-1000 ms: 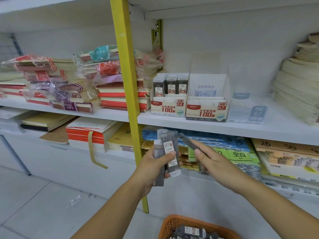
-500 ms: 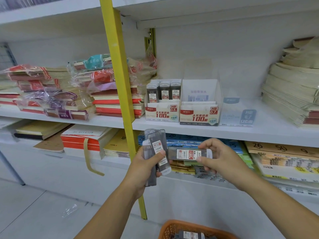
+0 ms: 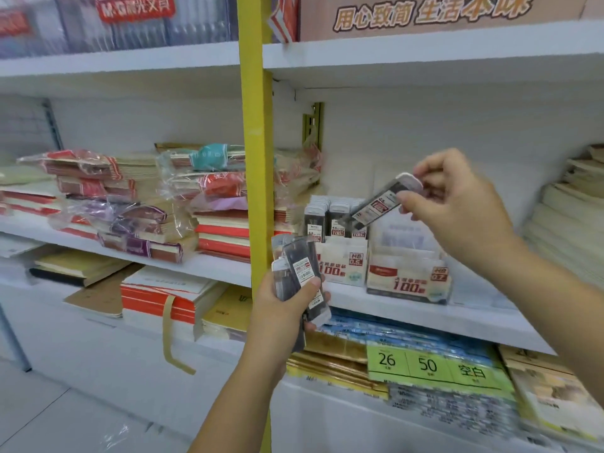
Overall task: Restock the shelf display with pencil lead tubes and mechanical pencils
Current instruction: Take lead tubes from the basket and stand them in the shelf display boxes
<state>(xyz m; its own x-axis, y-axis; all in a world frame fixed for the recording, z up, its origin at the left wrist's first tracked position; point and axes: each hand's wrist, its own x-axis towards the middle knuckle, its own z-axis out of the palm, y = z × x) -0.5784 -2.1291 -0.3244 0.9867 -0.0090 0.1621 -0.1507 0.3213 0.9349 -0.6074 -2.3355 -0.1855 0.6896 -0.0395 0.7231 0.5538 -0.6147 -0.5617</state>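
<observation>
My left hand (image 3: 277, 308) grips a bundle of dark pencil lead tubes (image 3: 302, 273) in front of the yellow shelf post. My right hand (image 3: 457, 204) pinches one lead tube (image 3: 379, 206) by its white cap end, tilted with its lower end down-left, just above the 0.5 display box (image 3: 341, 261). That box holds several upright tubes (image 3: 328, 217). To its right stands the 0.7 display box (image 3: 408, 282); no tubes show in it.
A yellow upright post (image 3: 256, 142) divides the shelving. Wrapped notebook stacks (image 3: 130, 204) fill the middle shelf at left, and paper stacks (image 3: 568, 217) sit at far right. Packs and a green label (image 3: 434, 367) lie on the lower shelf.
My right hand has lifted its lead tube from chest height up to the 0.5 box and tilted it. The view has tipped upward, and the orange basket has left the frame.
</observation>
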